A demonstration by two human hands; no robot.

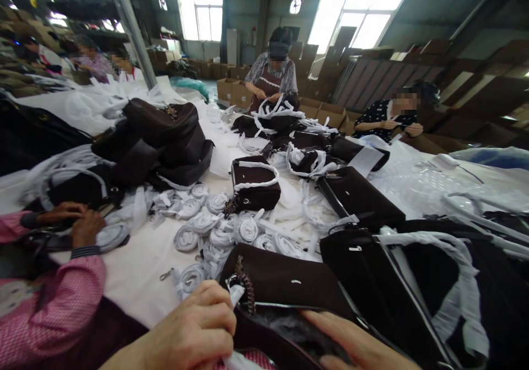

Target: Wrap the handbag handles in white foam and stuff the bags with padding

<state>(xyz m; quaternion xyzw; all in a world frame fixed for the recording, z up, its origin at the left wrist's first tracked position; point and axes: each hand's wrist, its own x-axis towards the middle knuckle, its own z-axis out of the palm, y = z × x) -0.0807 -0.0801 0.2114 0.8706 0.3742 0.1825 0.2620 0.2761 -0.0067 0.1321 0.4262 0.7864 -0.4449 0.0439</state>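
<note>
A dark brown bag (285, 282) lies at the bottom centre with its zipped top open and grey, filmy material inside. My left hand (202, 326) is closed round a white wrapped strip at the bag's left end, beside a braided tassel (247, 284) on a metal ring. At the bag's mouth, my right hand (351, 339) reaches over the opening with its fingers apart, the tips partly inside. White-wrapped coiled straps (248, 229) lie just beyond the bag.
More dark bags (367, 199) with white-wrapped handles crowd the right side, others (165, 133) the left. A person's pink checked sleeve (70, 293) is close at left. Two people work across the white table (144, 259). Cartons (231, 90) stand behind.
</note>
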